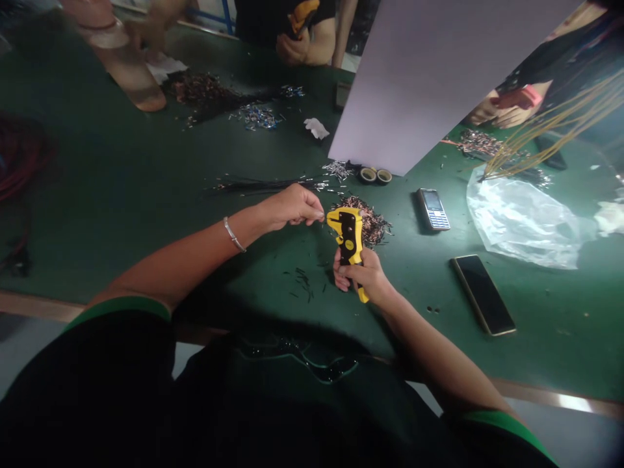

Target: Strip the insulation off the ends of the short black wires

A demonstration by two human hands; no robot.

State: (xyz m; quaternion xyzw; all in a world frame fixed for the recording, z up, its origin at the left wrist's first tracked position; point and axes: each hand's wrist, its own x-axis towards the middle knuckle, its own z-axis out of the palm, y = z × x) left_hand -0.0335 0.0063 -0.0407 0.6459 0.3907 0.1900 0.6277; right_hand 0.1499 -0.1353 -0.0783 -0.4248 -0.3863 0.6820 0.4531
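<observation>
My right hand [363,276] is wrapped around the handle of a yellow and black wire stripper [348,231], whose jaw points to the left. Just left of that jaw, the fingertips of my left hand [295,207] are pinched together. Whatever they hold is too small to make out. Behind my left hand lies a bundle of black wires [258,186] with bright ends. A pile of short wire offcuts [373,224] sits beside and behind the stripper. Loose black bits of insulation [303,285] are scattered on the green table [273,260] nearer my body.
A keypad phone [433,209] and a smartphone [482,294] lie at the right, near a clear plastic bag [529,221]. Two tape rolls [375,175] touch the foot of a pale upright panel [414,78]. Co-workers' hands [295,47] work across the table, among terminal piles [258,117].
</observation>
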